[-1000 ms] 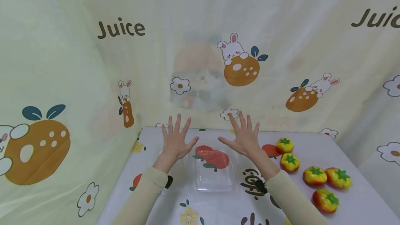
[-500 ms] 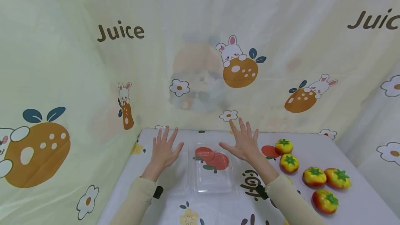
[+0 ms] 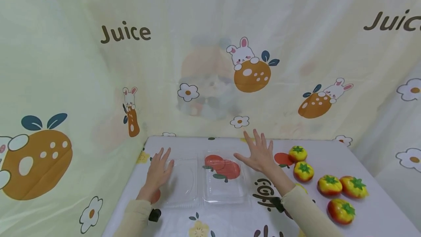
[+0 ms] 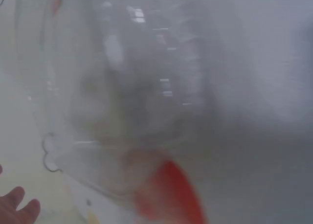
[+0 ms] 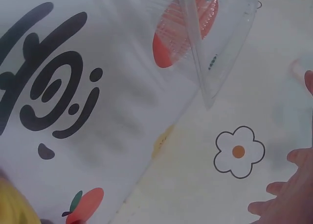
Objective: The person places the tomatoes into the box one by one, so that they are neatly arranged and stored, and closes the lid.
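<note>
My left hand point(image 3: 158, 173) hovers at the left edge of a clear plastic clamshell box point(image 3: 224, 193), fingers stretched forward, holding nothing. The box lies unfolded on the table, with a shallow half point(image 3: 183, 184) on the left and a deeper half on the right. Beyond the right half's far corner, my right hand point(image 3: 260, 154) is raised with its fingers spread and nothing in it. Blurred clear plastic point(image 4: 112, 87) fills much of the left wrist view, with fingertips point(image 4: 19, 207) at the lower left. In the right wrist view, fingers point(image 5: 286, 197) show at the right edge.
Several red-and-yellow fruits with green leafy tops, such as this one point(image 3: 341, 211), lie on the table's right side. A printed cloth point(image 3: 223, 222) covers the table. Patterned curtains point(image 3: 158, 65) hang close behind it and along both sides.
The left hand has moved left and down, away from over the box's middle to its left side. My right hand has shifted only slightly and stays spread.
</note>
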The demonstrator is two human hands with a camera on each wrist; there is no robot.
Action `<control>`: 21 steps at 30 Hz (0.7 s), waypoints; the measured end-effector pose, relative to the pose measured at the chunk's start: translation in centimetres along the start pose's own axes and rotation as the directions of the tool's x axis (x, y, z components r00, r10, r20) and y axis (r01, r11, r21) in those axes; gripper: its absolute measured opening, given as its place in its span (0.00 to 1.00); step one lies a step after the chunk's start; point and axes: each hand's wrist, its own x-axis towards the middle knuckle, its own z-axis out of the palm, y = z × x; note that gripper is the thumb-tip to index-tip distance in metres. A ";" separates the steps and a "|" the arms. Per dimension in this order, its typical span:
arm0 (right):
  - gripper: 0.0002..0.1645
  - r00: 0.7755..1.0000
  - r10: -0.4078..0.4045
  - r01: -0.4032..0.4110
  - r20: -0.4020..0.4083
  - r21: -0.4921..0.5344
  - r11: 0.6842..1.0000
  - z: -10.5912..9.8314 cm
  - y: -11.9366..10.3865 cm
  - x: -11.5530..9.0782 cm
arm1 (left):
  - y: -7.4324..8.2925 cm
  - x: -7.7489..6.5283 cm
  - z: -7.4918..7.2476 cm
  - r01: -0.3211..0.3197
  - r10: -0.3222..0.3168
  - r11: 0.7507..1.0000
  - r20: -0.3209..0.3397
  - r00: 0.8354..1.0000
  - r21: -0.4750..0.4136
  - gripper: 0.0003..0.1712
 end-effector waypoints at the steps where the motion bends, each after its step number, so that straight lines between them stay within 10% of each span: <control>1: 0.59 1.000 0.002 -0.002 0.002 -0.003 1.000 0.1 0.2 0.0 | -0.4 -0.3 0.2 0.007 -0.007 1.000 -0.003 1.000 -0.017 0.31; 12: 0.52 0.999 0.021 -0.022 0.026 0.057 0.998 0.0 2.6 0.3 | -1.9 -2.5 1.8 0.108 -0.112 0.979 -0.014 0.994 -0.173 0.30; 21: 0.44 0.996 0.065 -0.069 0.055 0.064 0.996 -0.9 8.8 1.4 | -2.8 -4.0 2.9 0.091 -0.108 0.964 -0.055 0.993 -0.251 0.30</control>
